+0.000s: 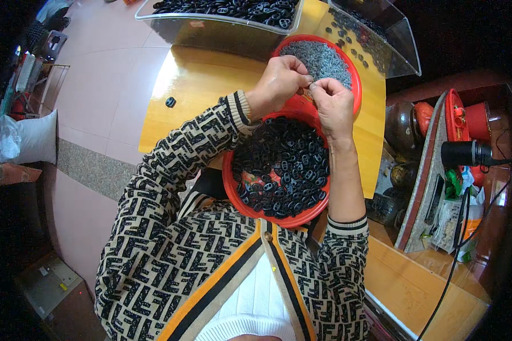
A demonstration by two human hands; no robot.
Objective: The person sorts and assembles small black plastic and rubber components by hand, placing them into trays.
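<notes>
My left hand (277, 84) and my right hand (333, 108) meet fingertip to fingertip over the near edge of a red tray (356, 85). Both are closed in a pinch, and whatever lies between the fingers is too small to make out. Heaped in that tray are many small grey metal-looking pieces (324, 55). Below my hands, close to my body, a round red basin (227, 184) holds a pile of small black oval pieces with holes (301, 159). My right forearm passes over the basin's right rim.
On the yellow wooden table (188, 74) lies one loose black piece (170, 102). A clear bin (222, 29) full of black pieces stands at the back. Another clear bin (407, 48) sits at far right, near scattered black pieces. A cluttered shelf (421, 187) with a black cylinder (463, 153) is rightward.
</notes>
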